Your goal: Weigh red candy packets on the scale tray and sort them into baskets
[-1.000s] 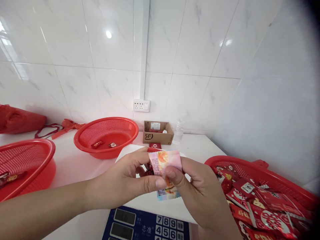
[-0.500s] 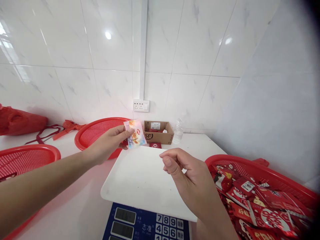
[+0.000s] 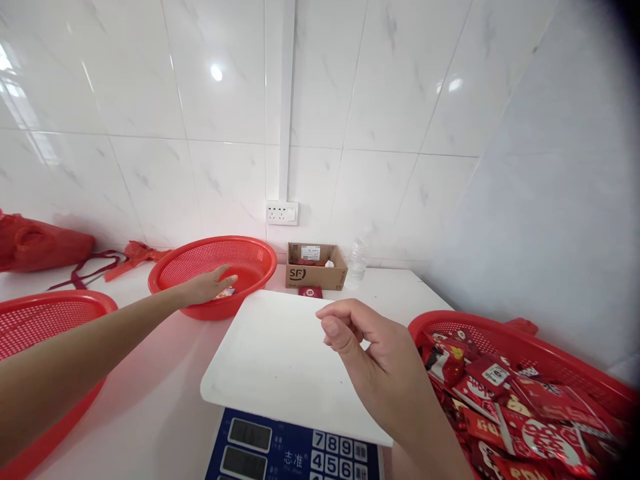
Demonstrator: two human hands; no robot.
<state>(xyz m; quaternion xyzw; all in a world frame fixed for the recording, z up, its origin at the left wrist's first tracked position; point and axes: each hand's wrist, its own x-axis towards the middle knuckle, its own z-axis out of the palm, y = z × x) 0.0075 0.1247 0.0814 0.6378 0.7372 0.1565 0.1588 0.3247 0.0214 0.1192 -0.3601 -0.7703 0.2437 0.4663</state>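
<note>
My left hand (image 3: 204, 289) reaches into the red mesh basket (image 3: 250, 248) at the back of the table, fingers stretched out over its floor. A small packet (image 3: 226, 292) lies at its fingertips; the pink packet does not show. My right hand (image 3: 380, 360) hovers over the right edge of the scale's white platform (image 3: 270, 360), its fingers loosely curled with thumb against forefinger and nothing in them. Below the platform is the scale's blue panel (image 3: 290, 450) with displays and number keys.
A red basket (image 3: 500, 330) at the right holds several red packets (image 3: 505, 400). Another red basket (image 3: 30, 307) stands at the left edge. A cardboard box (image 3: 316, 267), a plastic bottle (image 3: 357, 261) and a red packet (image 3: 310, 291) sit by the tiled wall. Red bags (image 3: 40, 243) lie far left.
Both hands held a pink packet over the scale. My left hand carried it away to the back basket and now rests inside it. My right hand let go and stayed curled.
</note>
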